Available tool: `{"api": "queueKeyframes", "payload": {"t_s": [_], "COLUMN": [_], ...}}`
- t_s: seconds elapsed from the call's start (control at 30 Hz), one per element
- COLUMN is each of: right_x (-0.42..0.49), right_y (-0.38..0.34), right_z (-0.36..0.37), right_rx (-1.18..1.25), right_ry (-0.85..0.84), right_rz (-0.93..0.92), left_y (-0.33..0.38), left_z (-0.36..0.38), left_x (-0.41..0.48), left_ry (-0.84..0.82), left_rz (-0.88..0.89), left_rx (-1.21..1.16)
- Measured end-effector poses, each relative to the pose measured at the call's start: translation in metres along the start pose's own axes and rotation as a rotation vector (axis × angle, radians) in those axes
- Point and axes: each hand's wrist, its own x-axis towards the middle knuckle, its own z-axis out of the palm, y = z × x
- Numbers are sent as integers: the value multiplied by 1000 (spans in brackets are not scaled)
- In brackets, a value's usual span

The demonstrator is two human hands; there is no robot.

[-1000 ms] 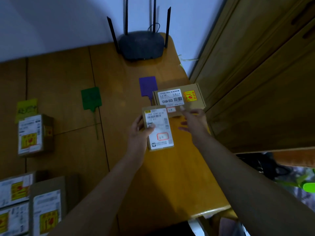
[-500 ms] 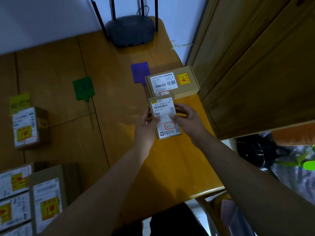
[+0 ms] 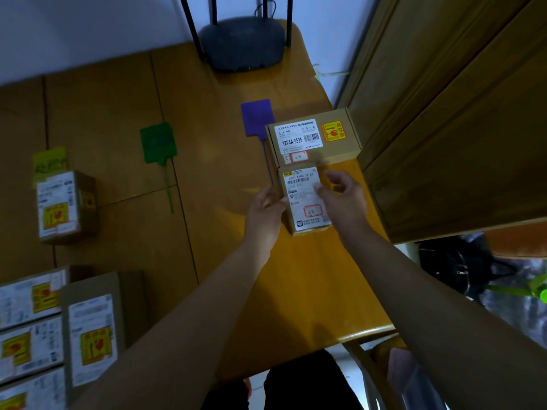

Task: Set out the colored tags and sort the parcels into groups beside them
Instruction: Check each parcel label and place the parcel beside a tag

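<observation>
Between your hands lies the small parcel (image 3: 306, 199), its long axis pointing away from you and its far end against the larger parcel (image 3: 313, 137). The purple tag (image 3: 257, 116) lies beyond your left hand. Your left hand (image 3: 263, 211) grips the near-left edge. Your right hand (image 3: 343, 196) hovers loosely curled at the far-right corner; I cannot tell whether it touches.

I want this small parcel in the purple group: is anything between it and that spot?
Nothing visible does. The small parcel sits butted against the larger parcel, just right of the purple tag and its strap.
</observation>
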Motion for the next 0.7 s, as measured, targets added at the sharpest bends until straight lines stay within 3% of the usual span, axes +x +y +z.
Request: {"api": "queueKeyframes", "payload": {"t_s": [0.07,0.2,0.37,0.53,0.7], "right_x": [-11,-41,-100,-165,-212], "right_y": [-17,-64,-94,-90,-74], "right_z": [6,39,104,163,207], "right_rx": [1,147,131,-22,-160], "right_ry": [80,-81,-360,-573,-652], "right_rz": [-128,-222,-151,-74,0], "left_y": [9,35,52,49,33], "left_z": [-14,-61,-149,-244,-334], "left_x": [-6,-23,-55,-89,-118], "left_ry": [49,117,151,246,340], "left_rz": [36,95,199,162,124], "left_rx": [7,-21,80,128,98]}}
